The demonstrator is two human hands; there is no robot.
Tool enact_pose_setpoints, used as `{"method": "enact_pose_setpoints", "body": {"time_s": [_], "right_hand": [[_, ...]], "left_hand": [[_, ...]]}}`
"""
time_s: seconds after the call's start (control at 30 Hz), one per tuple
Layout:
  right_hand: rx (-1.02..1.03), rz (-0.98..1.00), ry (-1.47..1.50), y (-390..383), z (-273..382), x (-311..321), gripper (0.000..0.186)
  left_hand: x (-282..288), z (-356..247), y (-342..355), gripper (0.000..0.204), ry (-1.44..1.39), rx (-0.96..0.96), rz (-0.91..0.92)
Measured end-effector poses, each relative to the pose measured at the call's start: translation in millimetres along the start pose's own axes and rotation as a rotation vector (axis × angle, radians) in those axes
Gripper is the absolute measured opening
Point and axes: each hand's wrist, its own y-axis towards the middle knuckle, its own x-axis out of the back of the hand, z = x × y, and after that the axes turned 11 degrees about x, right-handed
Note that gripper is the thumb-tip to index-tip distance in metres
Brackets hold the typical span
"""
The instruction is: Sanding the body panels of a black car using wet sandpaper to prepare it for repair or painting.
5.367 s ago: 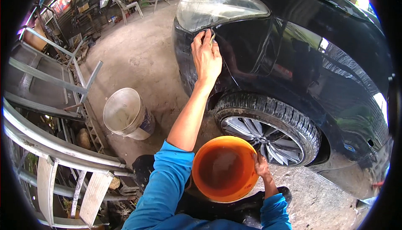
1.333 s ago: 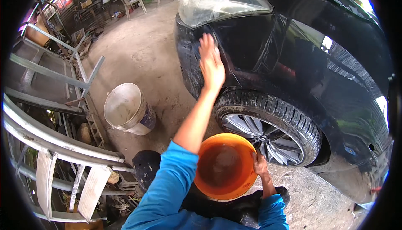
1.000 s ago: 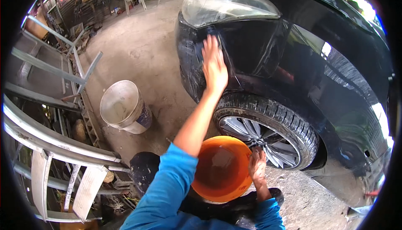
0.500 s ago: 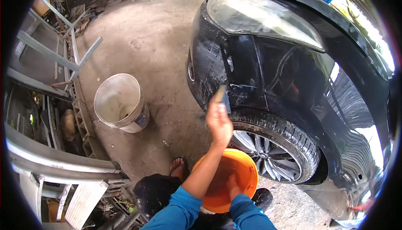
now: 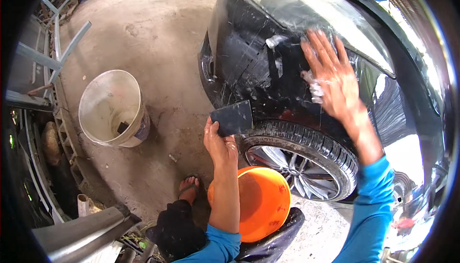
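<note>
My left hand (image 5: pixel 221 144) pinches a dark, wet-looking sheet of sandpaper (image 5: pixel 233 118) by its near left corner, in front of the black car's bumper (image 5: pixel 244 66). Fingers stretched out, my right hand (image 5: pixel 335 78) lies on the bodywork just below the headlight (image 5: pixel 330 4). By its thumb is a whitish clump (image 5: pixel 314 89), foam or wet cloth; I cannot tell which. Another white blob (image 5: pixel 275 40) sits on the panel to the left. Between my legs stands an orange bucket (image 5: pixel 266 200), partly covered by my left forearm.
A white bucket (image 5: pixel 111 78) with a small dark piece (image 5: pixel 122 127) inside stands on the ground to the left. Metal frames (image 5: pixel 48 62) and scrap line the left side. The car's front wheel (image 5: pixel 297 167) is close beyond the orange bucket.
My right hand has come out of the orange bucket and onto the panel below the headlight. The left hand has drawn back leftward, and its sandpaper now shows flat. The view has shifted.
</note>
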Motion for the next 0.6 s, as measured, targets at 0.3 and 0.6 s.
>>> {"method": "enact_pose_setpoints", "body": {"time_s": [0.3, 0.6], "right_hand": [[0.46, 0.394, 0.046, 1.2, 39.8, -49.9, 0.07], [0.096, 0.521, -0.017, -102.4, -55.2, 80.4, 0.071]], "left_hand": [[3.0, 20.2, 0.0, 0.022, 0.175, -0.047, 0.027], [-10.8, 105.9, -35.1, 0.077, 1.351, -0.802, 0.511]]}}
